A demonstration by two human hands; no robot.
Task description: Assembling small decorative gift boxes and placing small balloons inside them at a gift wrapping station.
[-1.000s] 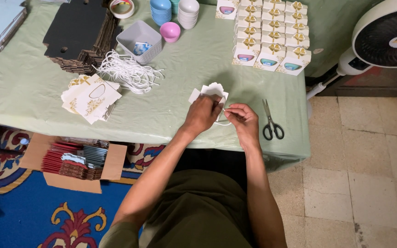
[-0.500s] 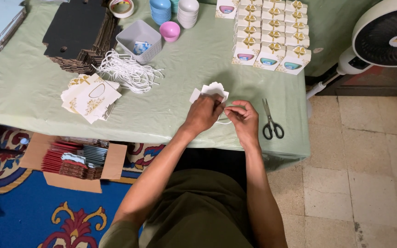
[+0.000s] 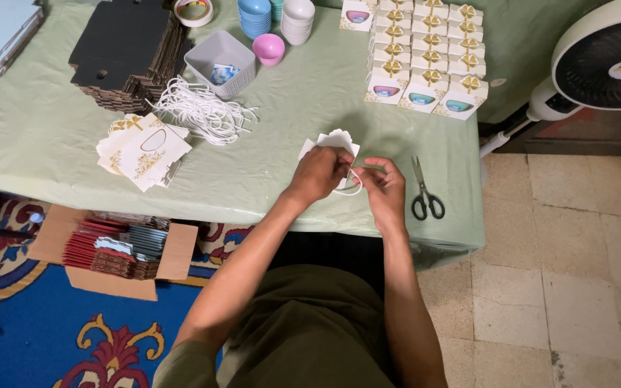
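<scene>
small white scallop-topped paper box (image 3: 336, 141) with a white cord loop (image 3: 354, 185), upright on green tablecloth

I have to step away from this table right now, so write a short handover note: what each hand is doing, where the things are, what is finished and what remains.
Left hand grips a small white box at the table's near edge.
Right hand pinches a white cord looped at that box.
Scissors lie just right of the hands.
Done: rows of finished boxes with gold bows stand at the far right.
Left: a stack of flat white box blanks and a pile of loose cords wait to the left; the cord is not yet set.
</scene>
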